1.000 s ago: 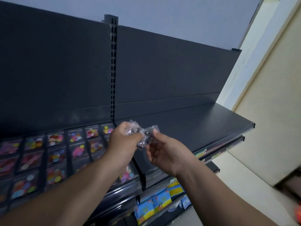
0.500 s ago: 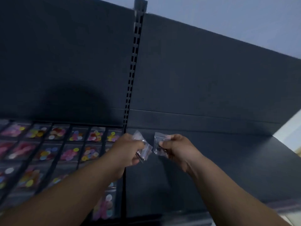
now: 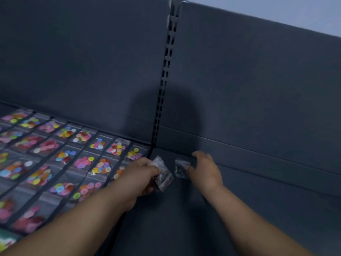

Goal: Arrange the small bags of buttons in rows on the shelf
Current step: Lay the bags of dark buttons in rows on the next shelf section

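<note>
My left hand [image 3: 145, 174] grips a small stack of clear bags of dark buttons [image 3: 163, 174] just right of the seam between the two shelf sections. My right hand [image 3: 204, 169] pinches one clear bag of dark buttons [image 3: 180, 168] by its right edge, low over the back left corner of the right dark shelf [image 3: 258, 209]. Whether that bag touches the shelf is unclear. Several bags of coloured buttons [image 3: 83, 159] lie in rows on the left shelf.
A slotted upright post [image 3: 165, 76] divides the two dark back panels. The rows of coloured bags reach up to the seam [image 3: 150, 154] beside my left hand. My shadow falls on the back panel above the hands.
Both hands have dropped lower and reached further toward the back of the shelf. The single bag has come apart from the stack and moved right. The camera has tilted toward the left shelf.
</note>
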